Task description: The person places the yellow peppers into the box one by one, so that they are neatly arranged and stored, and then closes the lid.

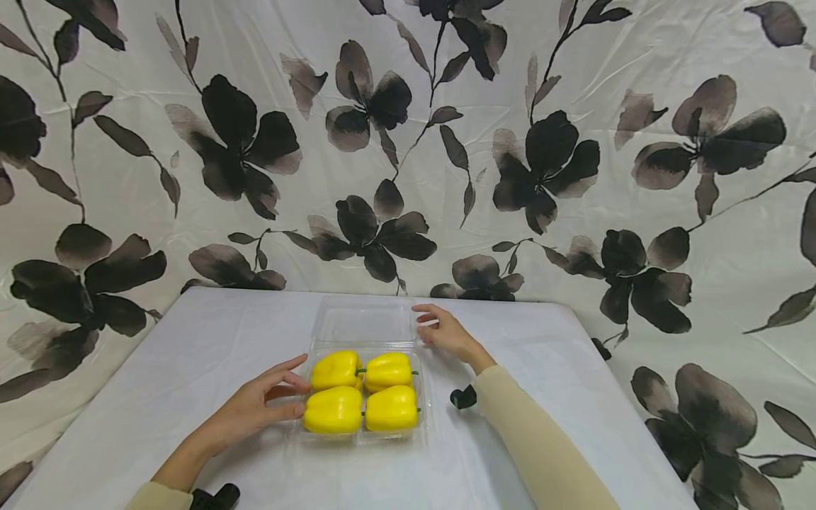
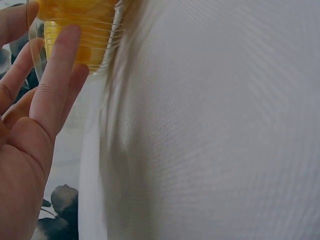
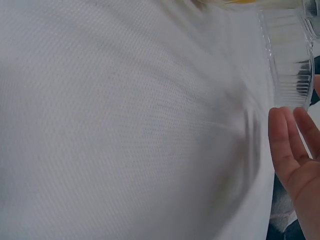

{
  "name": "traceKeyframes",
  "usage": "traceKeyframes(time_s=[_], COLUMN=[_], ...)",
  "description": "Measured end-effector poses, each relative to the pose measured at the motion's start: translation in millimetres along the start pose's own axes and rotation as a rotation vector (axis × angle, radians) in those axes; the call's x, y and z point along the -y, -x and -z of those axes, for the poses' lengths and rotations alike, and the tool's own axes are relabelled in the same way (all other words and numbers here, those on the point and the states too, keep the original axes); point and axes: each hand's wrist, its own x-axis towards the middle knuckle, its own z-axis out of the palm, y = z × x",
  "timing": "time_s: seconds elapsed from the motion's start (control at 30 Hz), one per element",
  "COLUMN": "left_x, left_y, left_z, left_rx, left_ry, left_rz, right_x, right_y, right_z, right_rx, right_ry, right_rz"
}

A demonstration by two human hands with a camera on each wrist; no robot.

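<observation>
A clear plastic clamshell container (image 1: 362,438) lies with its lid (image 1: 363,322) folded back on the white table. Inside it sit several yellow bell peppers (image 1: 332,410) in two rows, with green stems. My left hand (image 1: 251,407) is at the container's left side, its fingers spread and fairly straight. In the left wrist view, the fingertips (image 2: 69,37) overlap the ribbed clear wall, with yellow behind it. At the right edge of the lid is my right hand (image 1: 446,333); the right wrist view has its extended fingertips (image 3: 276,117) right at the lid's ribbed side.
A white cloth covers the table (image 1: 242,333). Behind it hangs a pale curtain (image 1: 459,205) printed with dark flowers. Black wrist-worn pieces show beside the right sleeve (image 1: 529,425) and at the left wrist.
</observation>
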Motion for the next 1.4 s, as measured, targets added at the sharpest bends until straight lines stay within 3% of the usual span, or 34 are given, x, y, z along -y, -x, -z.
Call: traceKeyframes(time_s=[0.47, 1.4], left_x=[-3.1, 0.2], left_y=[-1.4, -1.3], left_z=[-0.9, -0.5], left_rx=[-0.013, -0.009], left_ry=[-0.017, -0.016], left_rz=[0.028, 0.015], right_x=[13, 25], right_y=[4.7, 9.5], right_z=[5, 10], right_rx=[-0.07, -0.191], right_ry=[0.055, 0.113], right_rz=[0.061, 0.2])
